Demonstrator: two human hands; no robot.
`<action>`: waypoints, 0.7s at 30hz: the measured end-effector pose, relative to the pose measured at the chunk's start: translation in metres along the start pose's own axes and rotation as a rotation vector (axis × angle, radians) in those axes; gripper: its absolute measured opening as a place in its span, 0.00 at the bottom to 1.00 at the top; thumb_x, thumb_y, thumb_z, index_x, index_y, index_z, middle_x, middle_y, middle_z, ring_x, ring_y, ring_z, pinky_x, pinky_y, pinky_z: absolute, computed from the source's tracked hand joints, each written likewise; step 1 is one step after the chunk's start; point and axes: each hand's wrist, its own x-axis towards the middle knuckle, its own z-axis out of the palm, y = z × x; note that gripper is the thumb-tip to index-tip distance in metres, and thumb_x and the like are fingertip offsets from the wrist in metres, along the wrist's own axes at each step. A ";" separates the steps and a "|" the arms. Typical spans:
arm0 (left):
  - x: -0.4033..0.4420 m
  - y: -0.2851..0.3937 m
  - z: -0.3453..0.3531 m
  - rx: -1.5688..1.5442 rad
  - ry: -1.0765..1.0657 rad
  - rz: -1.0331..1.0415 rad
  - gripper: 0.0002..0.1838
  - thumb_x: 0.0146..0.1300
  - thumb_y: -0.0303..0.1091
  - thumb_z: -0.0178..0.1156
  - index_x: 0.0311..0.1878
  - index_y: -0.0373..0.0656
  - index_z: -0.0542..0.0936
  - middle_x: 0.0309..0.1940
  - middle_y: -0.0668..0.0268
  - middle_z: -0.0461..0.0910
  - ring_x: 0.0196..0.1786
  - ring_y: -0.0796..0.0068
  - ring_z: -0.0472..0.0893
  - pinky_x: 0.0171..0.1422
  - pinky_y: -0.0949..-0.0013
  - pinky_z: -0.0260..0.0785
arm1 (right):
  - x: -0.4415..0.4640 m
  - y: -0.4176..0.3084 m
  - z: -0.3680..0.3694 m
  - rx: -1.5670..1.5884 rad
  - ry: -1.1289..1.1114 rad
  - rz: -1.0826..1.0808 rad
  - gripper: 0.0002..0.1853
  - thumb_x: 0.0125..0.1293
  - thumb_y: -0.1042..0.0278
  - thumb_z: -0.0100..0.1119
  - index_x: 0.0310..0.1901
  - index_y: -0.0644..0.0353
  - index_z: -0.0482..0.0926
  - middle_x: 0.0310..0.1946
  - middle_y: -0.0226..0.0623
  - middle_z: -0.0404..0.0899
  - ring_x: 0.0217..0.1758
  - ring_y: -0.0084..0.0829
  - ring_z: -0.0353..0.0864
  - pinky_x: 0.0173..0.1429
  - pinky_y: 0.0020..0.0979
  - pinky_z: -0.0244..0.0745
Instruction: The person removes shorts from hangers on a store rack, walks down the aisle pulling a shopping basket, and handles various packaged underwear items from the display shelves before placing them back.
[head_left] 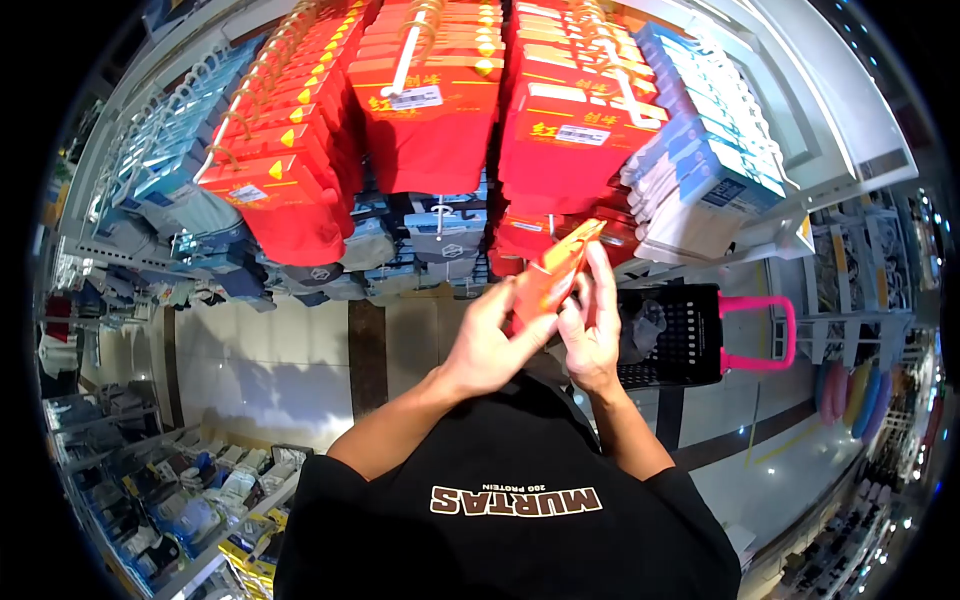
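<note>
A red and orange sock packet is held up in front of my chest, tilted with its top end toward the upper right. My left hand grips its lower left side, thumb along the near edge. On the other side, my right hand has its fingers against the packet's right edge and its thumb close to the lower part. Just beyond the hands hang rows of similar red sock packets on metal hooks, with more red packets to the right.
Blue-carded socks hang at the right end of the rack, and more blue-carded packs at the left. A black shopping basket with a pink handle stands on the floor to the right. Sock bins fill the lower left.
</note>
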 end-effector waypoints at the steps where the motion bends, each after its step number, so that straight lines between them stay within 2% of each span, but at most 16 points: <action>1: -0.002 0.005 0.005 0.039 -0.055 0.018 0.34 0.64 0.32 0.69 0.70 0.33 0.68 0.56 0.53 0.79 0.57 0.67 0.80 0.63 0.66 0.70 | -0.001 -0.005 -0.001 0.086 -0.047 0.095 0.48 0.70 0.49 0.63 0.79 0.62 0.45 0.71 0.46 0.61 0.71 0.38 0.69 0.71 0.36 0.67; 2: -0.004 0.011 0.011 0.076 -0.110 0.033 0.38 0.62 0.32 0.70 0.73 0.33 0.64 0.57 0.51 0.78 0.59 0.65 0.79 0.64 0.65 0.69 | -0.004 -0.005 -0.005 0.101 -0.036 0.168 0.44 0.75 0.41 0.50 0.79 0.61 0.44 0.71 0.49 0.64 0.70 0.40 0.71 0.71 0.37 0.68; 4: -0.007 0.003 0.018 0.077 -0.143 0.004 0.41 0.62 0.25 0.69 0.76 0.37 0.59 0.51 0.62 0.80 0.52 0.75 0.79 0.58 0.72 0.70 | -0.007 -0.004 -0.015 0.347 -0.076 0.355 0.42 0.77 0.36 0.37 0.79 0.61 0.45 0.70 0.52 0.66 0.68 0.43 0.72 0.71 0.41 0.68; 5: -0.010 -0.001 0.019 -0.002 -0.160 -0.079 0.41 0.62 0.24 0.68 0.76 0.37 0.59 0.47 0.64 0.80 0.49 0.77 0.79 0.55 0.73 0.71 | -0.012 -0.005 -0.015 0.539 -0.076 0.427 0.41 0.78 0.34 0.25 0.77 0.62 0.50 0.68 0.55 0.68 0.67 0.45 0.74 0.71 0.44 0.69; 6: -0.011 -0.003 0.020 -0.076 -0.175 -0.161 0.41 0.62 0.22 0.68 0.76 0.37 0.59 0.44 0.66 0.80 0.46 0.79 0.79 0.51 0.75 0.72 | -0.014 -0.005 -0.017 0.640 -0.025 0.550 0.46 0.74 0.27 0.23 0.75 0.64 0.56 0.67 0.56 0.69 0.66 0.47 0.75 0.70 0.46 0.69; 7: -0.012 -0.004 0.024 -0.126 -0.146 -0.133 0.38 0.63 0.20 0.66 0.75 0.36 0.62 0.36 0.70 0.77 0.39 0.84 0.77 0.43 0.78 0.71 | -0.016 -0.007 -0.018 0.697 -0.031 0.569 0.48 0.72 0.25 0.24 0.74 0.64 0.58 0.66 0.56 0.70 0.65 0.47 0.75 0.70 0.46 0.70; 11: -0.013 0.000 0.023 -0.124 -0.150 -0.167 0.32 0.65 0.20 0.64 0.72 0.36 0.67 0.35 0.71 0.78 0.38 0.85 0.77 0.43 0.79 0.71 | -0.016 -0.020 -0.013 0.741 -0.030 0.590 0.53 0.67 0.18 0.25 0.72 0.64 0.61 0.65 0.53 0.72 0.64 0.45 0.76 0.68 0.46 0.72; 14: -0.015 -0.001 0.023 -0.166 -0.105 -0.206 0.26 0.67 0.20 0.62 0.68 0.35 0.71 0.36 0.72 0.79 0.39 0.86 0.77 0.45 0.80 0.71 | -0.026 -0.008 -0.023 0.687 -0.014 0.567 0.54 0.66 0.17 0.25 0.72 0.63 0.61 0.65 0.50 0.72 0.64 0.43 0.77 0.68 0.46 0.72; 15: -0.016 -0.006 0.022 -0.162 -0.084 -0.218 0.25 0.67 0.20 0.62 0.67 0.35 0.73 0.36 0.72 0.79 0.40 0.87 0.77 0.46 0.80 0.71 | -0.028 -0.006 -0.025 0.620 -0.067 0.518 0.57 0.62 0.14 0.27 0.72 0.63 0.61 0.64 0.47 0.73 0.65 0.41 0.76 0.70 0.46 0.70; 16: -0.015 -0.010 0.022 -0.158 -0.065 -0.224 0.23 0.68 0.20 0.61 0.66 0.35 0.74 0.37 0.72 0.80 0.40 0.87 0.77 0.47 0.80 0.71 | -0.028 -0.013 -0.021 0.562 -0.077 0.477 0.55 0.63 0.16 0.37 0.72 0.64 0.61 0.65 0.45 0.72 0.67 0.40 0.74 0.73 0.44 0.66; 17: -0.014 -0.011 0.024 -0.199 -0.025 -0.210 0.19 0.69 0.24 0.61 0.63 0.38 0.78 0.36 0.75 0.80 0.33 0.92 0.75 0.36 0.81 0.69 | -0.035 -0.003 -0.030 0.469 -0.102 0.470 0.52 0.64 0.20 0.42 0.72 0.65 0.61 0.66 0.45 0.72 0.68 0.39 0.73 0.74 0.43 0.65; 18: -0.014 -0.012 0.025 -0.214 -0.023 -0.198 0.19 0.70 0.24 0.61 0.63 0.37 0.78 0.37 0.74 0.81 0.34 0.91 0.75 0.37 0.81 0.70 | -0.036 0.001 -0.033 0.377 -0.124 0.463 0.50 0.66 0.23 0.47 0.72 0.65 0.62 0.66 0.44 0.72 0.69 0.38 0.71 0.74 0.42 0.64; 19: -0.014 -0.015 0.025 -0.227 -0.022 -0.189 0.19 0.70 0.25 0.60 0.63 0.37 0.78 0.37 0.73 0.81 0.34 0.91 0.75 0.38 0.81 0.70 | -0.038 0.003 -0.035 0.378 -0.119 0.443 0.44 0.70 0.32 0.52 0.72 0.64 0.63 0.67 0.43 0.71 0.69 0.37 0.72 0.73 0.41 0.65; 21: -0.014 -0.017 0.025 -0.254 -0.007 -0.199 0.18 0.70 0.25 0.61 0.62 0.35 0.78 0.38 0.69 0.82 0.33 0.88 0.75 0.39 0.80 0.73 | -0.040 0.002 -0.034 0.425 -0.066 0.495 0.41 0.71 0.34 0.51 0.71 0.63 0.64 0.65 0.42 0.73 0.67 0.37 0.74 0.72 0.41 0.67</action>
